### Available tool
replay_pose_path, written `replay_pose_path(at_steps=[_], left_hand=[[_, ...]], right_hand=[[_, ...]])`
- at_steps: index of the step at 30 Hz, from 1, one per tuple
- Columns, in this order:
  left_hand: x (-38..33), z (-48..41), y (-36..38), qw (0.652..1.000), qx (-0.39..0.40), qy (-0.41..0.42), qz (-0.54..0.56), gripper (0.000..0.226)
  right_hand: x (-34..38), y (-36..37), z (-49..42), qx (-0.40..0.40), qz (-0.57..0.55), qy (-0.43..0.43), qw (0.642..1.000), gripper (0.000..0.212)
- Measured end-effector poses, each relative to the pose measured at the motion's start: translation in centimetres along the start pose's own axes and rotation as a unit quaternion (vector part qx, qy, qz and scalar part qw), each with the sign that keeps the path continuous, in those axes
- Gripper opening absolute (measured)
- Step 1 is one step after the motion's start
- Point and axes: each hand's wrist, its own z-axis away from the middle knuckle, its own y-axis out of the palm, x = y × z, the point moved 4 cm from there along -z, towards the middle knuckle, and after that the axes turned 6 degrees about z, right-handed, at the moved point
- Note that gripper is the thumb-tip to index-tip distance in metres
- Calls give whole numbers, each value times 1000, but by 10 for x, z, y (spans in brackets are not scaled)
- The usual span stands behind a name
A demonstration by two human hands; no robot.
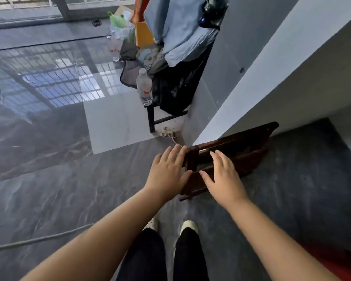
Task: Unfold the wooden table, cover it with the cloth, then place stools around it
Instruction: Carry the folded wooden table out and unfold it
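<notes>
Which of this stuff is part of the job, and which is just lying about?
For the job: folded wooden table, left hand, right hand.
Lying about: water bottle, black bag, blue clothes, green bottles, cord.

Wooden table [241, 151]: dark reddish-brown wood, folded flat, not yet opened. It stands on edge on the grey floor [312, 179]. Its long axis runs from the near end at frame centre away to the upper right, along the foot of the white wall [251, 82]. It sits just beside the wall; contact cannot be told. At the near end, upright slats are packed close together, and long parallel rails run back from them. The far top corner is rounded.
</notes>
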Motion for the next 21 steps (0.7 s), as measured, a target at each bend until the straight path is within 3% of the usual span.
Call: replay_pose_path(at_steps=[15, 21], left_hand=[[36, -132, 150, 995, 36, -61, 66, 67], [45, -157, 174, 997, 34, -32, 64, 61]], right_hand=[[-70, 141, -141, 66, 1, -32, 997, 61], [-84, 171, -163, 71, 27, -29, 997, 64]])
